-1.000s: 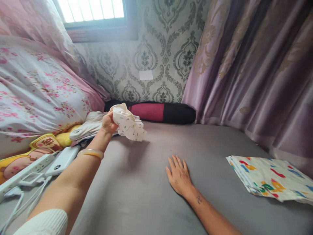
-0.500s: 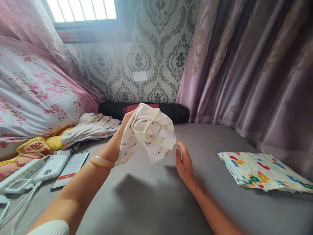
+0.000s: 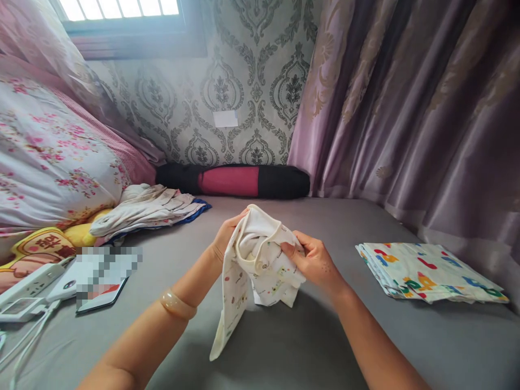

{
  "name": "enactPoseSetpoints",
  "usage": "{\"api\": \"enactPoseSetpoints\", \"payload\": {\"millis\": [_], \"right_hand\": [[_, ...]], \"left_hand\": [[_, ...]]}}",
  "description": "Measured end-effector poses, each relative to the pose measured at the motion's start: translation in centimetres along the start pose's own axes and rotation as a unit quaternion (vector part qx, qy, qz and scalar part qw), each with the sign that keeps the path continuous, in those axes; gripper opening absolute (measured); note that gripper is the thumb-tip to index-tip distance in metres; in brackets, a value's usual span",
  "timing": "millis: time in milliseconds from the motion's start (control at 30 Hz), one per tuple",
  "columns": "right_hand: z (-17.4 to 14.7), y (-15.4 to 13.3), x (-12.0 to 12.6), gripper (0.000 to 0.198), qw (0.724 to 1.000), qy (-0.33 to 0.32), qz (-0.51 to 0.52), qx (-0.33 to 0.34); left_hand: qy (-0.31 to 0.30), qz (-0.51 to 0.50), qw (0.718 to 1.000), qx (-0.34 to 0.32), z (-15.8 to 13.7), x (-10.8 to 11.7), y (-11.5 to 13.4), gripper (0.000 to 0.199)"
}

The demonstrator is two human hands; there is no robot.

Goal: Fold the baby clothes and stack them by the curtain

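One shirt point(image 3: 276, 273), perhaps — between both grips point(image 3: 228, 234) point(image 3: 320, 265)

Nothing reads clearly; red characters point(image 3: 47, 242) on the yellow cushion point(image 3: 20, 248) behind the power strip point(image 3: 34, 286) are blurred; the phone screen point(image 3: 97, 295) right of that strip is pixelated.

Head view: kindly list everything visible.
Garment: one, white, centre
Clothes pile: one, whitish, left
Folded cloth: one, multicoloured, right
Bolster: one, black and red, rear
Bedding: one, white, left
Toy: one, yellow, left
Power strip, power bank: one each, white, left
Phone: one, blurred, left
Cables: several, white, left
Curtains: two, pink, purple, sides
Window: one, bright, top
Wall: one, grey, rear
Panel: one, white, wall
Sheet: one, grey, below
Bracelet: one, pale, left forearm
Left hand, right hand: one each, gripping garment
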State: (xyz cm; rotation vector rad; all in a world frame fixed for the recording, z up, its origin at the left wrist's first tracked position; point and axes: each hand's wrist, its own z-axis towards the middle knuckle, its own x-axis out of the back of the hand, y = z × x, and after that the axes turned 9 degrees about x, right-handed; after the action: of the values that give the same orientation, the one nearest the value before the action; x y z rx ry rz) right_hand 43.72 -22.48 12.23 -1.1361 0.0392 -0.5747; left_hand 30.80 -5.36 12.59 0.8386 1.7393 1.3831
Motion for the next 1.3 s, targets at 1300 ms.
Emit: {"api": "enactPoseSetpoints", "payload": {"millis": [1300], "right_hand": [[0.9, 2.4, 6.3, 0.037, 0.980, 0.111, -0.164, -0.027]], "left_hand": [[0.135, 0.165, 0.977, 0.014, -2.7, 4.1, -4.1, 0.051]]}}
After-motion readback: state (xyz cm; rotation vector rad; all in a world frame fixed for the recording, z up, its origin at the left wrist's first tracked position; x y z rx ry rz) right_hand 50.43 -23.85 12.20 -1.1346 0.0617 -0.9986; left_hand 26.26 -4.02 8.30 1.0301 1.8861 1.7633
